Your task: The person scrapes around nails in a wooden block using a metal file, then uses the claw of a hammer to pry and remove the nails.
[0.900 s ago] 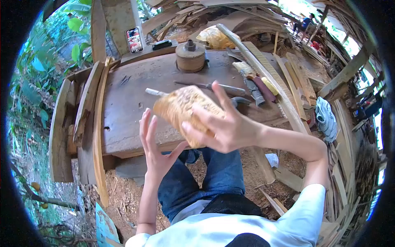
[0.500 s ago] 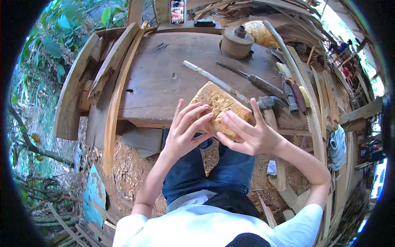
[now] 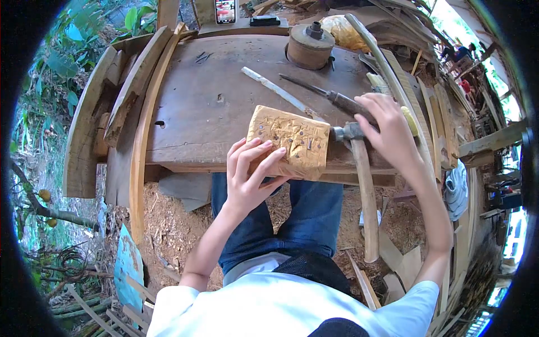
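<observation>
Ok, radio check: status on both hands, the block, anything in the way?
Left hand gripping yellowish block. Right hand at hammer head, contact unclear. Hammer head close beside block, possibly in the way.

Yellowish wooden block, pitted face upward

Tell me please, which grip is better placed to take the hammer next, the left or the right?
Probably the right grip: it is just beside the head of the hammer. The left grip is farther away and occupied with the block.
</observation>
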`<action>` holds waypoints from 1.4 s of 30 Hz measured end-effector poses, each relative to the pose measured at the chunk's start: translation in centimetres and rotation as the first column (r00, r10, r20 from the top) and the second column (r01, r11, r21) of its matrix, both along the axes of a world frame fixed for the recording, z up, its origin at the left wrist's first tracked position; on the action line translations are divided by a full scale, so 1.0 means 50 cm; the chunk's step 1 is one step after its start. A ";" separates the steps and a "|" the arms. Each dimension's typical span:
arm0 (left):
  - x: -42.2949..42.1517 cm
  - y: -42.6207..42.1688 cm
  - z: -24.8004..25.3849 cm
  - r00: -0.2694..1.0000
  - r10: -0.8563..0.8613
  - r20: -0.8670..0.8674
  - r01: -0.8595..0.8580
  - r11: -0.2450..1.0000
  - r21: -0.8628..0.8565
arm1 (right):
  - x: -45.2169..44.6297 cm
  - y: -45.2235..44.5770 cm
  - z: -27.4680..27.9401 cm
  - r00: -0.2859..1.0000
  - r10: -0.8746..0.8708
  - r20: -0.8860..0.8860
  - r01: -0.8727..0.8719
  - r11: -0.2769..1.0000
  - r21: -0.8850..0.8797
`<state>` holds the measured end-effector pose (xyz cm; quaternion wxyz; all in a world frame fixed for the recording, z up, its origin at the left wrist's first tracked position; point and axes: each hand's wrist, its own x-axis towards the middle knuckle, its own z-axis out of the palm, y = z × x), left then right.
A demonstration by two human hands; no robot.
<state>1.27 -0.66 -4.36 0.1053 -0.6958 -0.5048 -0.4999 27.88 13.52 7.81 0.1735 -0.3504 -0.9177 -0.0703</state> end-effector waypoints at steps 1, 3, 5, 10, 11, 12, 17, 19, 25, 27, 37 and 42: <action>0.003 0.000 0.000 1.000 0.029 0.002 -0.029 1.000 0.001 | 0.000 0.024 -0.006 0.998 -0.060 -0.022 0.058 0.996 -0.073; 0.008 0.000 0.001 0.999 0.037 0.005 -0.037 0.999 -0.002 | -0.011 0.055 -0.008 0.995 -0.094 -0.015 0.088 0.971 -0.224; 0.010 -0.002 0.004 0.999 0.044 0.018 -0.044 0.999 -0.014 | -0.024 0.083 -0.019 0.995 -0.100 -0.005 0.092 0.927 -0.364; -0.007 -0.003 0.001 0.998 0.002 0.067 0.000 1.000 -0.018 | -0.041 0.120 -0.032 0.995 -0.073 0.070 0.095 0.902 -0.421; -0.011 -0.007 0.006 1.000 0.022 0.020 -0.021 0.999 -0.034 | -0.038 0.124 -0.033 0.998 -0.030 0.059 0.052 0.908 -0.416; -0.015 -0.010 0.010 0.999 0.042 -0.028 -0.043 0.998 -0.049 | -0.040 0.118 -0.023 0.998 -0.026 0.059 0.048 0.910 -0.412; -0.037 -0.014 0.014 0.998 0.019 -0.051 -0.025 0.994 -0.110 | -0.026 0.011 0.063 0.990 -0.139 0.023 0.141 0.955 -0.261; -0.056 -0.006 0.016 0.989 -0.059 -0.133 0.040 0.990 -0.139 | -0.014 -0.056 0.103 0.987 -0.153 -0.045 0.126 0.920 -0.371; -0.085 -0.001 0.047 0.977 -0.144 -0.155 0.097 0.956 -0.278 | 0.024 -0.261 0.126 0.959 -0.170 -0.228 -0.011 0.779 -0.627; -0.086 -0.006 0.049 0.974 -0.156 -0.164 0.098 0.945 -0.313 | 0.037 -0.312 0.125 0.947 -0.264 -0.181 0.050 0.680 -0.731; 0.045 -0.044 0.071 0.952 -0.213 0.221 0.245 0.961 -0.130 | 0.093 -0.327 0.073 0.908 -0.386 -0.163 -0.012 0.364 -0.931; 0.053 -0.027 0.062 0.973 -0.133 0.191 0.158 0.980 -0.125 | 0.108 -0.285 0.060 0.761 -0.596 -0.257 -0.392 -0.106 -0.914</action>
